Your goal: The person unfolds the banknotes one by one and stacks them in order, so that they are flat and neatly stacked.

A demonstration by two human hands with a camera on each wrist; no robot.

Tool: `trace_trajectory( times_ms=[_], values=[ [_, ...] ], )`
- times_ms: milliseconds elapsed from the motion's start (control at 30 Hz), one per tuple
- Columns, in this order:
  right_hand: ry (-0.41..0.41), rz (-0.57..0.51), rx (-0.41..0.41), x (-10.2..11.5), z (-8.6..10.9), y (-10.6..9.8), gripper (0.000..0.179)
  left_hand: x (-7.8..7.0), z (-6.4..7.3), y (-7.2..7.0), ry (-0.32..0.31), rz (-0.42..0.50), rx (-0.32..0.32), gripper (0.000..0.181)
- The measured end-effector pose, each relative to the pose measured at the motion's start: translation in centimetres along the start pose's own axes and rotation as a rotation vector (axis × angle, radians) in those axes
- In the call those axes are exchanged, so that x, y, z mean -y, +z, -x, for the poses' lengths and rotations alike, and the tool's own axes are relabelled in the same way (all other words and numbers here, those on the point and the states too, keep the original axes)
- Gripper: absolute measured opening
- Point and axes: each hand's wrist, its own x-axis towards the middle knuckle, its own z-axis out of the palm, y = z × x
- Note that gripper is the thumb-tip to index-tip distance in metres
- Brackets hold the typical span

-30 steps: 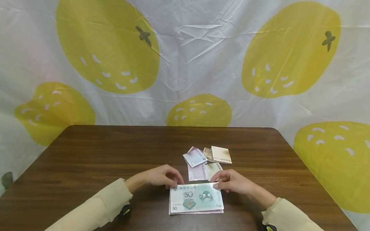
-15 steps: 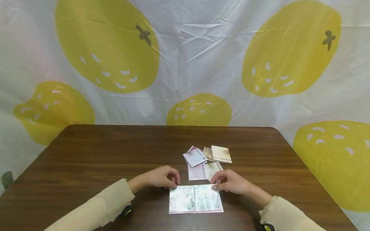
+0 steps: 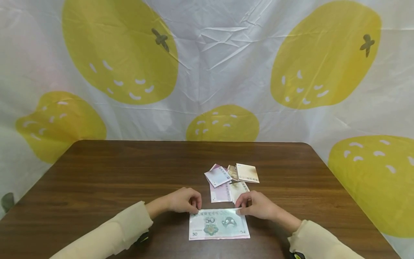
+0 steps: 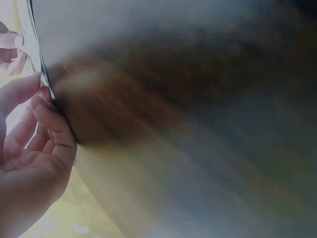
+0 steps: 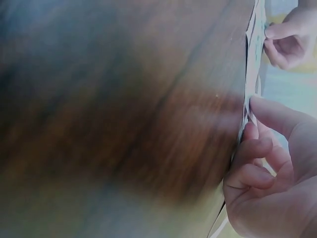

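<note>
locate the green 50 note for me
In the head view, the green 50 note is at lower centre, its far edge pinched by the left hand and right hand, just below the pale purple note.

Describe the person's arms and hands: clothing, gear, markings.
Left sleeve and right sleeve: long, plain cream, loose fabric, creased near the cuffs. A small dark item with a yellow mark shows below each cuff, left item and right item; both partly hidden, so their full shape can't be told. Left hand and right hand are ungloved. No cables visible.
</note>
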Motion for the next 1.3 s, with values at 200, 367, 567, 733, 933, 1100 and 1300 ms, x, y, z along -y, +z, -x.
trace_trajectory(
  times_ms=[200, 367, 567, 733, 933, 1100, 1300],
  values=[
    [-0.005, 0.042, -0.013, -0.4, -0.1, 0.2, 0.012, -0.2, 0.0, 0.2, -0.021, -0.017, -0.003, 0.012],
    [0.009, 0.027, -0.037, -0.2, 0.0, -0.1, 0.014, -0.1, 0.0, 0.2, -0.016, -0.024, -0.035, 0.012],
    [0.008, -0.053, -0.095, -0.4, 0.1, -1.4, 0.009, 0.2, -0.8, -0.3, -0.008, -0.031, -0.140, 0.009],
    [0.045, -0.057, -0.134, -1.3, -0.2, -3.0, 0.010, 0.1, -2.0, -0.8, -0.016, -0.010, -0.236, 0.006],
    [0.142, -0.104, -0.202, -3.1, -0.7, -4.6, 0.018, -0.1, -3.6, -1.0, -0.028, 0.024, -0.295, 0.007],
    [0.214, -0.131, -0.251, -4.4, -1.1, -5.6, 0.022, -0.2, -4.7, -1.1, -0.034, 0.020, -0.319, 0.007],
    [0.251, -0.139, -0.278, -5.2, -1.5, -6.6, 0.022, -0.2, -6.1, -1.1, -0.030, 0.003, -0.356, 0.007]
  ],
)
